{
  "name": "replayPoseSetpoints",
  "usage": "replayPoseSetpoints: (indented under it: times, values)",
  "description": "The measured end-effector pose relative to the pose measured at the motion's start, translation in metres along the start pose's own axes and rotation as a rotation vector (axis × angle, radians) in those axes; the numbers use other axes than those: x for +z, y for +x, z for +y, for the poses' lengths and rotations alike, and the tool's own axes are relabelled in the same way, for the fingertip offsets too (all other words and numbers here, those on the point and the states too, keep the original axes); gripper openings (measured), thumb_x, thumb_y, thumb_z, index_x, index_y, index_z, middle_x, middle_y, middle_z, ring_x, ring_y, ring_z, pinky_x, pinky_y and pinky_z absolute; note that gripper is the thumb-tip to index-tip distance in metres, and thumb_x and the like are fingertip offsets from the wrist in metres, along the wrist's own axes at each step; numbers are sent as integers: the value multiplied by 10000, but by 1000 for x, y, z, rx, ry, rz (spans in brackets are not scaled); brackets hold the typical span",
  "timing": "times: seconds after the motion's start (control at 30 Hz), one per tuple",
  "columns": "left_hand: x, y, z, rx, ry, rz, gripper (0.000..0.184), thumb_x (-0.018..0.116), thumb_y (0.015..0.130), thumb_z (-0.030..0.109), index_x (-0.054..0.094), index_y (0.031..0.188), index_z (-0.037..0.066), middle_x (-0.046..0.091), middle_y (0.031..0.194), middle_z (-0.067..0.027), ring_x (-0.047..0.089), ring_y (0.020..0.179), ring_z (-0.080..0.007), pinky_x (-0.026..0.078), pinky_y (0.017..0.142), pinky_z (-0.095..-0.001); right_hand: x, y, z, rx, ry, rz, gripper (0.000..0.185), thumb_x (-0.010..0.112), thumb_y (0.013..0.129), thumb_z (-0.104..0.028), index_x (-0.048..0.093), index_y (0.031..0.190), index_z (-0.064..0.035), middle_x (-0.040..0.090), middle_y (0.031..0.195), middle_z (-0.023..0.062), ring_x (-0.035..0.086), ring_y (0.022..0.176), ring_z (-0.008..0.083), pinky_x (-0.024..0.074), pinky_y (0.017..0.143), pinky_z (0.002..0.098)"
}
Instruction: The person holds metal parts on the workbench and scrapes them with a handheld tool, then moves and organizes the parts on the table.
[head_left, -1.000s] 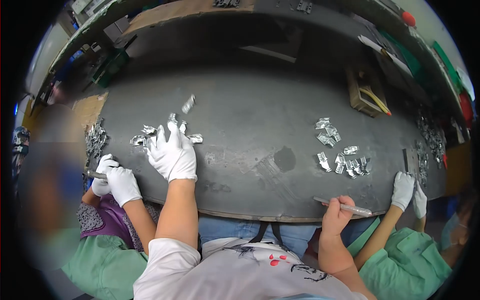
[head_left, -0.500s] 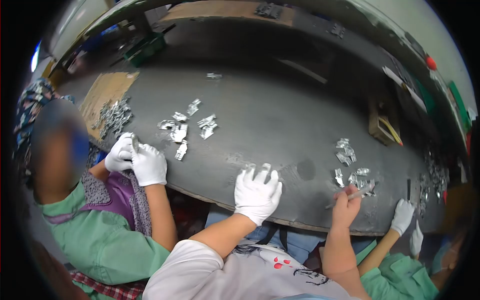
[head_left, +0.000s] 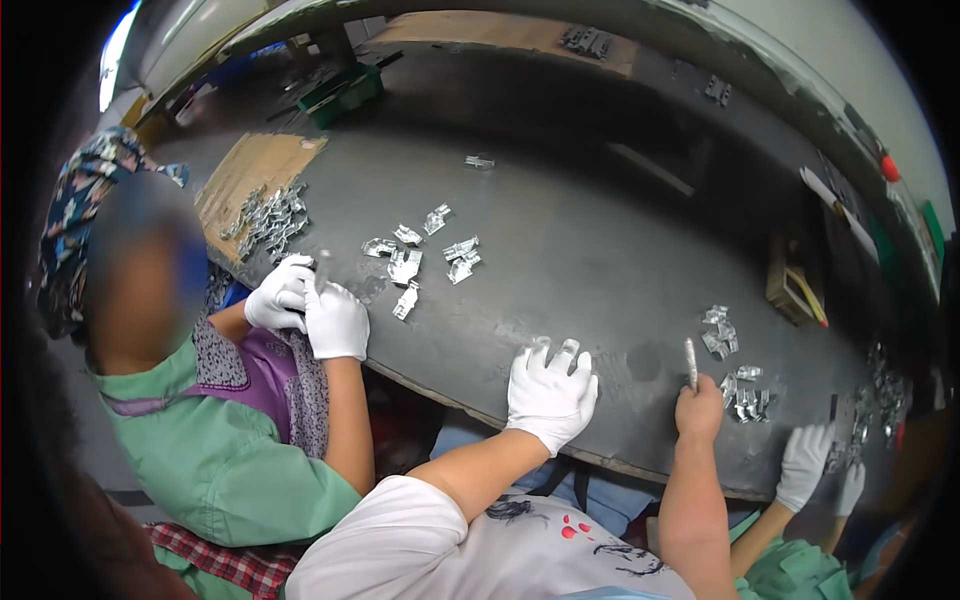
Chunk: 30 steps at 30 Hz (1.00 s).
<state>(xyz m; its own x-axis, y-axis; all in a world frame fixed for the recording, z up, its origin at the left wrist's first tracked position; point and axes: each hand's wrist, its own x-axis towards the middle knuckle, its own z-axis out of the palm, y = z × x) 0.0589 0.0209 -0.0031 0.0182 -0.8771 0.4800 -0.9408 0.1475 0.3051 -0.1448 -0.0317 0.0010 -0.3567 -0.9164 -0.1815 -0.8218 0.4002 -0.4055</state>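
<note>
My left hand (head_left: 553, 393), in a white glove with greyed fingertips, rests palm down near the table's front edge. Its fingers are apart and nothing shows in them. My bare right hand (head_left: 698, 408) is closed around a slim, greyish rod-like tool (head_left: 691, 362), which points up and away from me; its exact kind is not clear. Just right of this hand lie small shiny bent metal parts (head_left: 750, 404). A little farther back is another small cluster of metal parts (head_left: 719, 332). More metal parts (head_left: 405, 266) lie loosely grouped to the left, beyond my left hand.
At left a co-worker's gloved hands (head_left: 315, 310) hold a small piece, near a heap of parts (head_left: 272, 220) on cardboard (head_left: 240, 178). Another co-worker's gloved hand (head_left: 803, 465) is at right. A wooden box (head_left: 790, 285) and green bin (head_left: 342, 97) stand on the dark table (head_left: 560, 260).
The whole view has shifted, moving the scene rightward. My right hand has turned the rod from a slanted position over the parts to nearly upright, apart from them. My left hand stays on the table.
</note>
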Motion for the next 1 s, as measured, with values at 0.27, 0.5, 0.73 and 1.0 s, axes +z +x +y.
replayPoseSetpoints:
  times: [0.27,0.5,0.73,1.0]
  values:
    - [0,2,5,-37,36,-143,277,570,738,257,589,945,74,590,1021,-133,548,925,-364,413,788,-455,8,-53,0,-692,107,158,224,576,656,11,637,854,-74,578,877,146,546,826,328,447,729,392]
    - [6,1,6,34,85,-112,248,579,751,234,594,948,84,591,1004,-121,541,897,-372,435,752,-445,-26,-72,-1,-179,739,145,126,577,772,-50,586,896,-29,555,754,59,511,704,150,421,633,264]
    - [23,19,55,12,42,-217,344,547,757,399,607,993,157,554,1123,-131,468,1014,-431,305,921,-538,-22,-86,27,52,840,-25,216,607,775,-66,565,971,12,549,749,12,487,673,70,420,617,224]
    - [0,-8,44,-3,76,-329,514,540,755,438,531,1116,71,494,1199,-167,430,1065,-432,288,941,-538,-10,-88,35,-93,1275,-25,326,616,778,-22,510,1084,18,565,886,48,527,774,86,439,685,229]
